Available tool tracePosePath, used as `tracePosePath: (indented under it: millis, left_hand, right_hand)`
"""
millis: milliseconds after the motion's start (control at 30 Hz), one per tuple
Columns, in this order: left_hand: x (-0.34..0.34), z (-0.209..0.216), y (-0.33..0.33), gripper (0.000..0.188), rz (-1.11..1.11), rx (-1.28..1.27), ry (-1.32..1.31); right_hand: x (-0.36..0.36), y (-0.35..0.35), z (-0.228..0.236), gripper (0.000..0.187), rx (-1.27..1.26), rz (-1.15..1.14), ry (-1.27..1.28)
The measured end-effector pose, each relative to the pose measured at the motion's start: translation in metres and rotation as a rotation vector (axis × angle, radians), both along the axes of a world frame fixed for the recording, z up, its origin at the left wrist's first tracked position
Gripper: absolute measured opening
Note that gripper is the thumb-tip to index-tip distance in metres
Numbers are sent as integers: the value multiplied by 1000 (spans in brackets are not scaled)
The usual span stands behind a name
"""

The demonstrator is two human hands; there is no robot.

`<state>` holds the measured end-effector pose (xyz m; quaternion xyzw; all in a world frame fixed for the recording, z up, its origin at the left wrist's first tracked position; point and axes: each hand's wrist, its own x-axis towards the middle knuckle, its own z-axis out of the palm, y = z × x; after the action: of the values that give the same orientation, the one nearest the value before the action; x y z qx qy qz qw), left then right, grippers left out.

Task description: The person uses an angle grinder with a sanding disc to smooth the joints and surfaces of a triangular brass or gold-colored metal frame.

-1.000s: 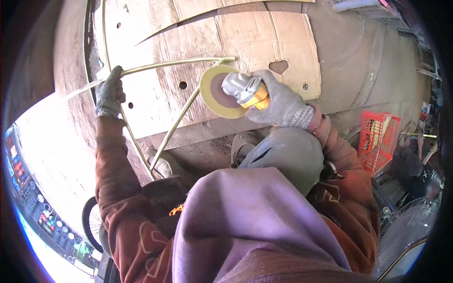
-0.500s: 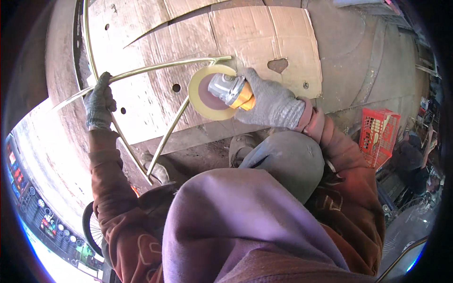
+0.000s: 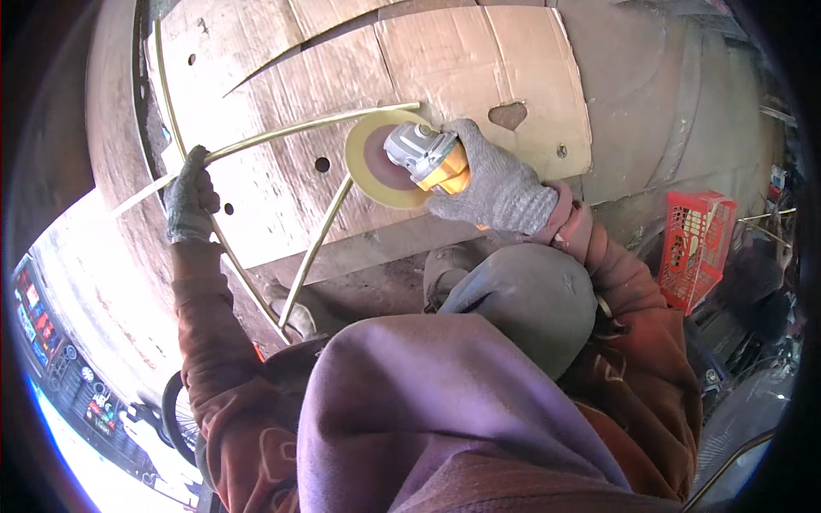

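Note:
My left hand (image 3: 191,197), in a grey knit glove, is closed round a brass-coloured metal tube frame (image 3: 291,124) where its bars cross. The frame has a long curved bar, a crossing bar and slanting bars that meet in a point near my shoe. My right hand (image 3: 492,179), gloved alike, grips an angle grinder (image 3: 436,158) with a grey head and yellow body. Its wide pale yellow disc (image 3: 366,171) lies over the frame at the joint near the curved bar's right end and hides that joint. Whether the disc touches the metal I cannot tell.
Flattened cardboard (image 3: 479,64) with a few holes covers the floor beneath the frame. A red plastic basket (image 3: 694,248) stands to the right. My bent knee (image 3: 530,299) is close below the grinder. A spoked wheel (image 3: 181,419) shows at the lower left.
The grinder and its disc have shifted slightly, with the disc now covering more of the curved bar's right end. The whole view has moved a little. Both hands keep their hold.

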<state>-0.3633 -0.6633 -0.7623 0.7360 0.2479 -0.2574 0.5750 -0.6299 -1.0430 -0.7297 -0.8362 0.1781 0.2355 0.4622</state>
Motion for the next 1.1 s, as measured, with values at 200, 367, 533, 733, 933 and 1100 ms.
tracePosePath:
  millis: [200, 367, 533, 733, 933, 1100]
  left_hand:
    - [-15, 6, -7, 21, 47, -9, 3]
    - [-16, 3, -2, 25, 20, -10, 0]
    - [-25, 10, -13, 26, 8, 27, -55]
    - [-23, 7, -5, 26, 17, 1, -47]
    - [-25, 5, 0, 27, 10, 9, -62]
    - [-28, 8, -6, 27, 24, 16, -80]
  right_hand:
    - [5, 4, -1, 88, 61, -81, 24]
    - [2, 8, -13, 87, 127, -118, -10]
    - [3, 10, -20, 86, 141, -137, -118]
    - [3, 20, -17, 86, 144, -199, -100]
    - [2, 20, -14, 88, 206, -160, -76]
    - [-2, 20, -22, 86, 196, -201, -106]
